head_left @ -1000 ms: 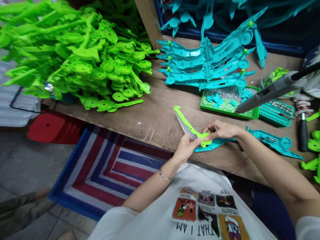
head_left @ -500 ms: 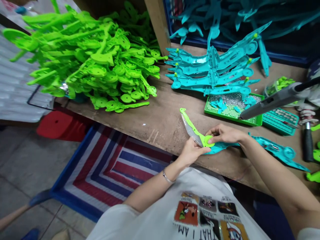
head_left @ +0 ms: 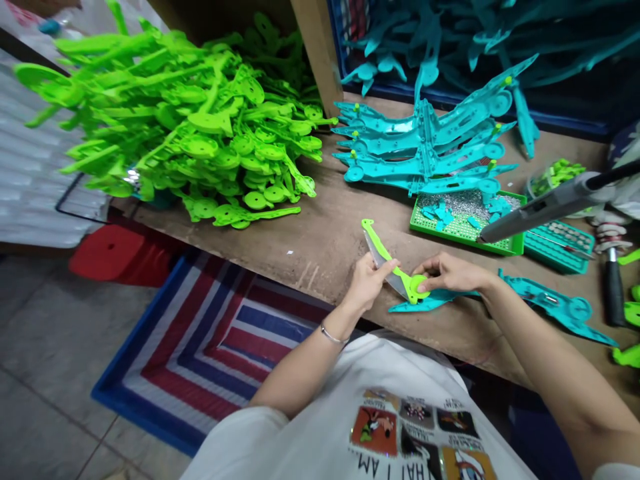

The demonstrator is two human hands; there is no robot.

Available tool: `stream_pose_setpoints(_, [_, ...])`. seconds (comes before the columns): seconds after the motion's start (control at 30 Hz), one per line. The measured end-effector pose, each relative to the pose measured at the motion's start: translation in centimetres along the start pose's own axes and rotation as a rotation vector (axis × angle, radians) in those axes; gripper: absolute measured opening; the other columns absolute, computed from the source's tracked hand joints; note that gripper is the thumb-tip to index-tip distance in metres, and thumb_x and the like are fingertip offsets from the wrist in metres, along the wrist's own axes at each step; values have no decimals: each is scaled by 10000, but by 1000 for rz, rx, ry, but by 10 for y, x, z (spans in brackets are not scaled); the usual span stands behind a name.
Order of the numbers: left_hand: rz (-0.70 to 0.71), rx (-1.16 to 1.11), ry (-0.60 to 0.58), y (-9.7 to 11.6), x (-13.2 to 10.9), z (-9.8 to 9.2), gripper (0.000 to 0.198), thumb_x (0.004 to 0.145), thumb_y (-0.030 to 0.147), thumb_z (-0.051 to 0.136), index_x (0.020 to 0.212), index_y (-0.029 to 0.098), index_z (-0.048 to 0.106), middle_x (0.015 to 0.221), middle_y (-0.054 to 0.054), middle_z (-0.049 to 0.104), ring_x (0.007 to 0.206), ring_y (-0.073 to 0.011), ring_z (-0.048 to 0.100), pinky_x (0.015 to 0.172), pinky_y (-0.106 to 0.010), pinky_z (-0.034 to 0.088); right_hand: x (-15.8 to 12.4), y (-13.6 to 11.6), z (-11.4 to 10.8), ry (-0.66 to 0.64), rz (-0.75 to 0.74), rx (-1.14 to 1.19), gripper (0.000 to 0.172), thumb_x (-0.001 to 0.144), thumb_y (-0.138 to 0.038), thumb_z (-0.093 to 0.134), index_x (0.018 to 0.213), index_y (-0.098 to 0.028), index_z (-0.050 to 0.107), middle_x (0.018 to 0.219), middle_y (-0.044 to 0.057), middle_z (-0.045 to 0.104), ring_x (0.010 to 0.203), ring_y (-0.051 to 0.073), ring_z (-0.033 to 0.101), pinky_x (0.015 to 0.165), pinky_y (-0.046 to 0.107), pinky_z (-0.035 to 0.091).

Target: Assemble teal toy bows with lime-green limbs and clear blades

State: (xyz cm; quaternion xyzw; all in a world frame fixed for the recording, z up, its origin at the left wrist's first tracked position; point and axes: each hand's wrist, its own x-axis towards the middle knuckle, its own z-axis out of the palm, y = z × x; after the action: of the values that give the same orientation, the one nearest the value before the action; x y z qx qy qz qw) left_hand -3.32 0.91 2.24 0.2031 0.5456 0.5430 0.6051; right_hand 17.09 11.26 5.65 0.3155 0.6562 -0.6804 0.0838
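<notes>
A lime-green plastic piece with a grey blade-like plate (head_left: 377,238) along its side is held between my two hands, its narrow end pointing away from me. My left hand (head_left: 366,283) is closed on its middle, thumb on the green edge. The fingers of my right hand (head_left: 450,273) pinch the round disc at its near end. Directly below lies a long turquoise plastic shell (head_left: 420,307) on the bench, partly hidden by my right hand and forearm. Its right part shows a round seat and a small shiny metal piece.
A big heap of green plastic parts (head_left: 200,133) covers the bench's left. Turquoise shells (head_left: 390,143) are stacked at the back. A green tray (head_left: 465,243) holds small metal bits, under a grey power screwdriver (head_left: 540,207). A turquoise tray (head_left: 560,257) and a black-handled tool (head_left: 614,287) sit right.
My left hand has shifted up along the green piece, from near the disc to its middle. My right hand stays at the disc. More of the turquoise shell's tip now shows.
</notes>
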Motion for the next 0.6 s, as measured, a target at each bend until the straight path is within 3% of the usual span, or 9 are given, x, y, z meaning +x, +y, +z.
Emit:
stream_pose_setpoints(0.13, [-19, -17, -31, 5, 10, -2, 519, 627, 443, 915, 932, 146, 618, 848, -68, 755, 738, -191, 719, 710, -320, 587, 0, 0, 1, -25, -18, 56, 580, 742, -529, 780, 1158, -127, 736, 983, 70, 757, 804, 180, 637, 743, 297, 484])
stream_pose_setpoints(0.27, [3, -43, -9, 28, 31, -10, 550, 703, 551, 842, 998, 177, 567, 907, -61, 756, 705, -196, 736, 651, -325, 599, 0, -1, 0, -13, -25, -1, 536, 759, -502, 773, 1146, -132, 747, 965, 67, 759, 786, 174, 623, 711, 287, 469])
stream_pose_setpoints(0.4, [77, -22, 37, 45, 54, -18, 548, 673, 512, 875, 967, 178, 554, 798, -26, 736, 625, -177, 725, 614, -287, 589, 2, -2, 2, 6, -21, -46, 518, 766, -493, 766, 1133, -128, 752, 936, 55, 758, 749, 164, 607, 684, 281, 462])
stream_pose_setpoints(0.5, [91, -30, 47, 45, 58, -18, 515, 705, 502, 857, 967, 175, 557, 804, -24, 733, 619, -167, 722, 618, -281, 587, 2, -3, 3, 8, -34, -47, 501, 780, -510, 752, 1110, -132, 757, 948, 52, 761, 761, 169, 619, 705, 285, 479])
stream_pose_setpoints(0.6, [75, -67, 24, 38, 50, -15, 546, 736, 495, 839, 1083, 179, 561, 981, -67, 754, 681, -169, 738, 673, -316, 605, 1, -4, 3, 23, -36, -25, 498, 773, -522, 756, 1101, -146, 760, 958, 49, 765, 787, 180, 643, 723, 288, 494])
